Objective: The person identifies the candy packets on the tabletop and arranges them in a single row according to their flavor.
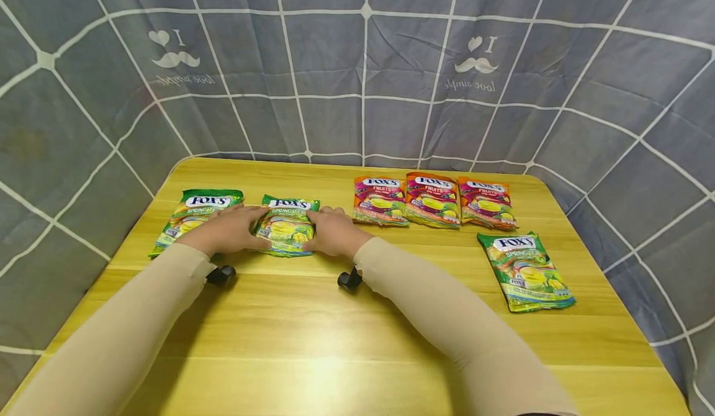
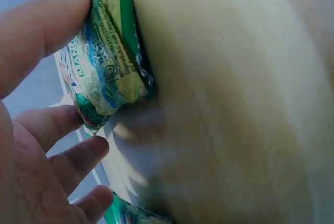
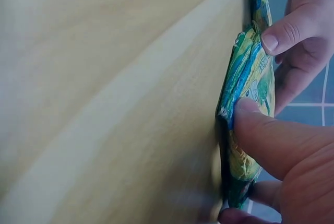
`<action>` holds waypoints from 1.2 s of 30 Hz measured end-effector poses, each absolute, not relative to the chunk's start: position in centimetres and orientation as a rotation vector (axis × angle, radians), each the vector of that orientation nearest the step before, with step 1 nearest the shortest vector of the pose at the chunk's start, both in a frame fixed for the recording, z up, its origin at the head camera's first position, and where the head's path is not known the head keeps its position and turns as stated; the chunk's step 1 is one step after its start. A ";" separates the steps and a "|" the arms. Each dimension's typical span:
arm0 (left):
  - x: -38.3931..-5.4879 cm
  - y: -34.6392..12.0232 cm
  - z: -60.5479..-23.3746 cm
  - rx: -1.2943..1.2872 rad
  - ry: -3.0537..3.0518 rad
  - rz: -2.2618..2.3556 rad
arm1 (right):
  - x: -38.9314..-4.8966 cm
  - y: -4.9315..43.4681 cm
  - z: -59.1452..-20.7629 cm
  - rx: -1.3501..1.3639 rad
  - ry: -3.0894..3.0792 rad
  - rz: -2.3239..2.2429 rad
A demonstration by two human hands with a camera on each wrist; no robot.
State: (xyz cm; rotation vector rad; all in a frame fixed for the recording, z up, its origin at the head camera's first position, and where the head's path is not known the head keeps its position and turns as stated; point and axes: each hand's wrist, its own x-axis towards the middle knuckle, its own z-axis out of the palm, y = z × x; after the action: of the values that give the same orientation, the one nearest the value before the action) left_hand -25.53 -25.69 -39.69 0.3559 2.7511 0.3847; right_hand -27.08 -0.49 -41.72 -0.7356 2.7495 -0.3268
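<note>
Between my two hands lies a green Fox's Spring Tea candy bag [image 1: 289, 228]. My left hand [image 1: 234, 228] grips its left side; in the left wrist view the thumb [image 2: 57, 18] lies on the wrapper and the index fingertip touches its end. At the opposite side my right hand [image 1: 335, 233] grips the same bag, its thumb [image 3: 261, 127] pressed on the wrapper in the right wrist view and the fingers curling round the far end. Another green candy bag [image 1: 192, 217] lies just left of my left hand, partly covered by it.
Three red Fox's Fruits candy bags [image 1: 381, 202] form a row at the back, right of centre. One more green candy bag [image 1: 526, 273] lies slightly slanted on the right of the wooden table [image 1: 313, 323]. A grey checked cloth [image 1: 335, 56] surrounds the back and sides.
</note>
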 end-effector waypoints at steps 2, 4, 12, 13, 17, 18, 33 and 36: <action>-25.7 -26.0 -39.6 0.355 2.754 0.388 | -27.2 -0.7 -41.7 -0.724 2.750 -0.322; -25.7 -26.2 -39.4 0.360 2.753 0.403 | -27.3 -1.0 -41.7 -0.713 2.750 -0.313; -26.1 -27.0 -39.2 0.355 2.695 0.487 | -27.5 -1.9 -41.5 -0.710 2.742 -0.272; -26.1 -27.1 -39.1 0.356 2.692 0.493 | -27.5 -2.0 -41.5 -0.711 2.743 -0.268; -26.1 -27.3 -38.8 0.364 2.703 0.471 | -27.4 -2.3 -41.3 -0.712 2.746 -0.262; -26.1 -27.4 -38.8 0.363 2.711 0.466 | -27.3 -2.4 -41.3 -0.711 2.744 -0.269; -26.6 -28.6 -39.2 0.370 2.717 0.483 | -26.8 -3.7 -41.9 -0.700 2.752 -0.249; -26.6 -28.6 -39.2 0.372 2.710 0.491 | -26.8 -3.8 -41.9 -0.694 2.760 -0.234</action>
State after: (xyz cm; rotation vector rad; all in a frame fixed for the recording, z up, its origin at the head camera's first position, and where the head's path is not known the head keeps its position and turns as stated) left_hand -26.59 -28.62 -39.23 0.3719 2.7103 0.4906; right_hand -26.81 -3.79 -41.86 -0.6940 2.7597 -0.2336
